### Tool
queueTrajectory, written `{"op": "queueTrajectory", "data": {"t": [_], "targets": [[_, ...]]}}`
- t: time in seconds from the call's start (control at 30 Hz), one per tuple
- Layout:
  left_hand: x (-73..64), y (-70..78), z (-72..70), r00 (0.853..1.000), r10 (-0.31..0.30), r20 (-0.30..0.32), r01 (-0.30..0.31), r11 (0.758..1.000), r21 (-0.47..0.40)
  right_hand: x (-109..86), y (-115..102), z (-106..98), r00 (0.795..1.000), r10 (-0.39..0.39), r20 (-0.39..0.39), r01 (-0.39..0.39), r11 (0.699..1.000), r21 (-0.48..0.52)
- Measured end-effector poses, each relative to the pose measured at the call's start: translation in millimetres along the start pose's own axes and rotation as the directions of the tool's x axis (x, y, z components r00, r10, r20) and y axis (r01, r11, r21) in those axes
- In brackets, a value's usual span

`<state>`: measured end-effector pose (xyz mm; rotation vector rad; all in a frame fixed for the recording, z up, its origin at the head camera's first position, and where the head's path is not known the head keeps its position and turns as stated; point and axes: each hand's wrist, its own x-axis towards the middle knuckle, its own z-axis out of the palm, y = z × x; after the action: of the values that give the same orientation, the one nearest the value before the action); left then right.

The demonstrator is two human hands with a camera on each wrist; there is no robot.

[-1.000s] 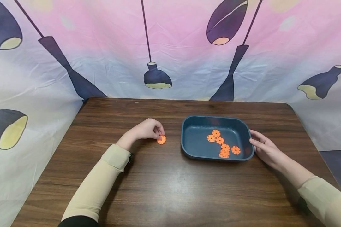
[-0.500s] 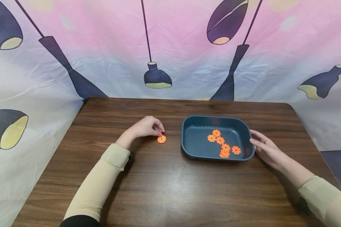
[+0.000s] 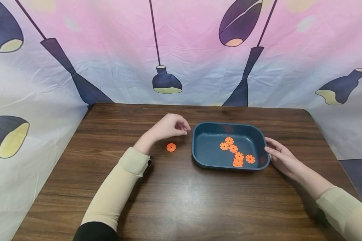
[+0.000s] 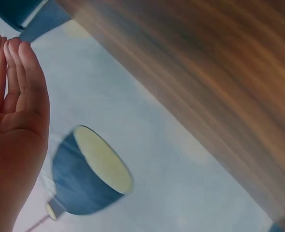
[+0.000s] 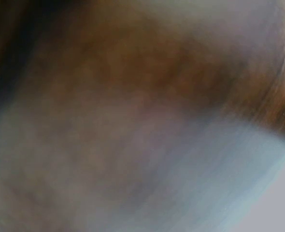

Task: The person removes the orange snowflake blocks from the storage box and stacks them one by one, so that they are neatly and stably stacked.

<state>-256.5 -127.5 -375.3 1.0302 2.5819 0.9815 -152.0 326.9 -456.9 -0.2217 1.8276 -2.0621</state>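
In the head view my left hand (image 3: pixel 172 127) hovers over the table just left of the blue tray (image 3: pixel 211 167), fingers loosely bent, with nothing visible between them. Below its wrist a flat orange notched disc (image 3: pixel 171 147) lies on the wood. My right hand (image 3: pixel 283 159) holds the tray's right end, thumb at the rim. Several matching orange discs (image 3: pixel 229 141) lie inside the tray, some overlapping near its front wall. The left wrist view shows my left hand (image 4: pixel 19 96) with fingers together; the right wrist view is mostly blurred.
The brown wooden table (image 3: pixel 181 207) extends around the tray, its back edge close to a hanging cloth (image 3: pixel 196 80) printed with lamps. Both forearms reach in from the front, in beige sleeves (image 3: pixel 114 187).
My left hand has let go of the orange disc, lifted, and moved right toward the tray. The disc stays where it was on the table. My right hand and the tray have stayed put.
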Motion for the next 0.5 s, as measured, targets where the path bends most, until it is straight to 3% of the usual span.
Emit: {"op": "queueTrajectory", "data": {"t": [0.17,0.5], "targets": [[17.2,19.5,9.5,0.999,0.048,0.013,-0.048,0.999,-0.022,0.1,0.3,-0.2,1.000,-0.004,0.003,0.004,1.000,0.005],[48.0,44.7,42.7,0.984,0.126,0.123,-0.117,0.990,-0.077,0.6,-0.2,-0.5,1.000,0.007,-0.005,-0.007,1.000,0.001]]}}
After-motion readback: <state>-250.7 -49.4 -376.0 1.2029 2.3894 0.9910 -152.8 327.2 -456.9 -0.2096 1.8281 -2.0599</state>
